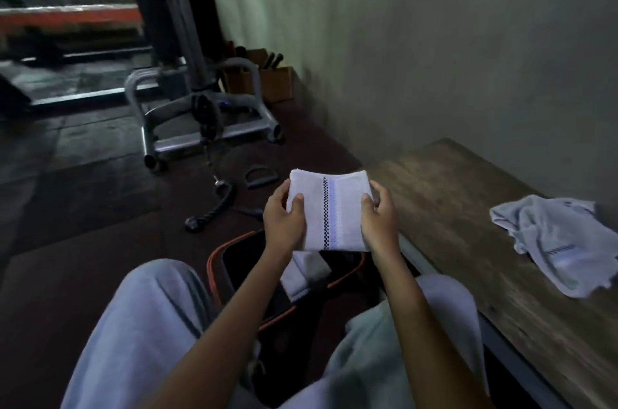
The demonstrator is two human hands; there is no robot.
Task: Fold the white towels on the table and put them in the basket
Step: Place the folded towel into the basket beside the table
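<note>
A folded white towel [334, 211] with a dark and blue patterned stripe is held in the air between both hands. My left hand [284, 219] grips its left edge and my right hand [379, 219] grips its right edge. Directly below it, on the floor between my knees, stands a dark basket with an orange rim [214, 261]. Another folded white towel [302, 274] lies inside the basket. A crumpled white towel [558, 241] lies on the wooden table [451, 214] to the right.
Grey-trousered knees frame the basket on both sides. A metal gym machine base [200, 114] and a cable handle [214, 204] lie on the dark floor ahead. Cardboard boxes [267, 80] stand against the wall behind the table.
</note>
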